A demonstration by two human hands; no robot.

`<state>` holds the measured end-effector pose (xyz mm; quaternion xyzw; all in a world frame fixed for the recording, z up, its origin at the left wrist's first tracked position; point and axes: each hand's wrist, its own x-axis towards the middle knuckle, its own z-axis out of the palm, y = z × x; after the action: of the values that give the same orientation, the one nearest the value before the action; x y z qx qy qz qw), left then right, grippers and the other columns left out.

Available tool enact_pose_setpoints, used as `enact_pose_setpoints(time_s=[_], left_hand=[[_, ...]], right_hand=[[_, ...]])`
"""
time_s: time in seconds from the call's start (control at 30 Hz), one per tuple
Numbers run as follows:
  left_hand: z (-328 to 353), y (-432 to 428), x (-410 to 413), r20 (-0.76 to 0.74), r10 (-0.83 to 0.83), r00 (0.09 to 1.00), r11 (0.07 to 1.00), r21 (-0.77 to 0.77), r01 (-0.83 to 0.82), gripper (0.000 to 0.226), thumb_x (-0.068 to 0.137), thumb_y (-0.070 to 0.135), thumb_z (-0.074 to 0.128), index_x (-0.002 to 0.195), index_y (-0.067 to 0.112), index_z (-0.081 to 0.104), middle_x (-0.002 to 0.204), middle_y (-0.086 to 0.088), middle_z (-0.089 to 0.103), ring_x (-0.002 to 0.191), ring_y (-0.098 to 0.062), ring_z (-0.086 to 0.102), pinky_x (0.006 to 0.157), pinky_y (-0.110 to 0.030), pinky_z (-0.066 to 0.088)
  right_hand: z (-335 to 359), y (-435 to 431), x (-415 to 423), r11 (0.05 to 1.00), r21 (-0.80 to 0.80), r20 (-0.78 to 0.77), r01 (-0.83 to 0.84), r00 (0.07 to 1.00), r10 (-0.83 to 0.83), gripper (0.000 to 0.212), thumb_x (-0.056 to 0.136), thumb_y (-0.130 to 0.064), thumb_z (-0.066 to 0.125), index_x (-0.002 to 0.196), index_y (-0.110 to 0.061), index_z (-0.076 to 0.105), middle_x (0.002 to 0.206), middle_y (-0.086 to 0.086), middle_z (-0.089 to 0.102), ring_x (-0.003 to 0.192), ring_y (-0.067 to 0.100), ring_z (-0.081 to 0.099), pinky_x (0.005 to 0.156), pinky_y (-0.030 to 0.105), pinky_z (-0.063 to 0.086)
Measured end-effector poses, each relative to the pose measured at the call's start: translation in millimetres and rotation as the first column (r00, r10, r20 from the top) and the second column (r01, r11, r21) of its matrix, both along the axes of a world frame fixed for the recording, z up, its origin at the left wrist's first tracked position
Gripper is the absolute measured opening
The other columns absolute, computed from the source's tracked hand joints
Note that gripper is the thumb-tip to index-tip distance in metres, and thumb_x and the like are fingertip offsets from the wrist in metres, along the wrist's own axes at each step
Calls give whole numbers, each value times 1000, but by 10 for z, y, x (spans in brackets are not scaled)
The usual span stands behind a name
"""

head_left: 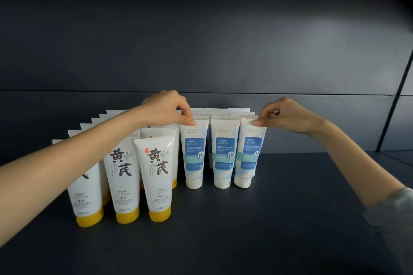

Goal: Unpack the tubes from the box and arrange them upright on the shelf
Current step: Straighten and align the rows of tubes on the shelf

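Three white tubes with blue labels stand cap-down in a front row on the dark shelf (290,219). My left hand (169,107) pinches the top seam of the left blue-label tube (194,154). My right hand (283,116) pinches the top seam of the right blue-label tube (249,154), which leans slightly. The middle blue-label tube (223,154) stands between them, untouched. More white tubes stand in rows behind. To the left stand several white tubes with yellow caps (156,176), upright on their caps. No box is in view.
The dark back wall of the shelf (201,40) rises behind the tubes. A vertical upright (395,105) bounds the shelf at the right. My left forearm crosses over the yellow-capped tubes.
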<state>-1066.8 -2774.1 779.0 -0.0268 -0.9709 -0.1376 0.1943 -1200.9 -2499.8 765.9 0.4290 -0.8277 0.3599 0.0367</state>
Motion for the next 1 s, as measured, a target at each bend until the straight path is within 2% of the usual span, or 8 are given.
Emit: enact_pose_setpoints(time_s=[0.17, 0.27, 0.33, 0.53, 0.67, 0.73, 0.87, 1.0], left_hand=[[-1, 12, 2, -5, -15, 1000, 1000, 7, 16, 11, 75, 40, 75, 70, 34, 69, 82, 16, 64, 79, 0, 53, 73, -31, 40], [10, 23, 7, -3, -8, 1000, 1000, -25, 8, 12, 76, 41, 74, 68, 37, 67, 83, 18, 63, 79, 0, 53, 70, -29, 37], [21, 28, 12, -2, 5, 1000, 999, -45, -5, 14, 76, 42, 74, 66, 39, 65, 83, 18, 63, 80, 0, 53, 66, -28, 34], [31, 23, 26, 9, 35, 999, 997, -66, -34, 17, 76, 45, 74, 63, 41, 63, 83, 20, 63, 85, -3, 53, 68, -29, 34], [32, 37, 33, 2, 62, 998, 996, -69, -61, 19, 74, 49, 74, 60, 42, 63, 86, 20, 64, 90, -6, 54, 72, -30, 35], [34, 57, 31, -3, 59, 998, 995, -82, -59, 19, 74, 50, 73, 60, 43, 62, 86, 19, 64, 90, -8, 55, 70, -29, 34], [36, 96, 30, -4, 55, 998, 993, -102, -56, 19, 75, 50, 73, 61, 44, 61, 85, 19, 63, 90, -10, 55, 66, -29, 34], [31, 109, 38, -11, 45, 999, 994, -99, -46, 18, 75, 47, 73, 62, 44, 60, 86, 18, 63, 91, -10, 55, 69, -30, 35]], right_hand=[[23, 36, 5, 999, 30, -41, 11, 999, -10, 19, 73, -36, 77, 62, -22, 70, 64, 6, 48, 58, 8, 37, 54, 13, 33], [39, 51, 3, 999, 50, -13, 8, 1000, -7, 21, 70, -42, 76, 63, -23, 72, 63, 6, 49, 61, 12, 39, 64, 25, 36], [51, 49, 8, 998, 61, 8, 2, 1000, -3, 28, 63, -52, 74, 66, -25, 74, 62, 3, 49, 61, 13, 38, 64, 31, 35], [104, 9, 52, 1000, 29, -44, 9, 999, -8, 49, 51, -70, 66, 74, -28, 75, 71, 7, 52, 65, 15, 39, 63, 31, 35], [189, -142, 137, 996, 83, -196, 10, 981, 6, 28, 68, -60, 68, 75, -33, 73, 80, 14, 58, 65, 9, 40, 62, 24, 33], [206, -251, 194, 988, 151, -246, 9, 969, 29, 22, 75, -53, 69, 80, -32, 73, 76, 1, 58, 66, 8, 43, 61, 22, 34], [179, -448, 279, 966, 256, -306, 32, 951, 50, 21, 81, -47, 68, 88, -28, 73, 74, -15, 54, 71, 6, 47, 68, 25, 37], [183, -496, 277, 956, 290, -316, 48, 948, 48, 25, 84, -43, 65, 90, -21, 74, 84, -14, 58, 78, 5, 49, 80, 29, 41]])
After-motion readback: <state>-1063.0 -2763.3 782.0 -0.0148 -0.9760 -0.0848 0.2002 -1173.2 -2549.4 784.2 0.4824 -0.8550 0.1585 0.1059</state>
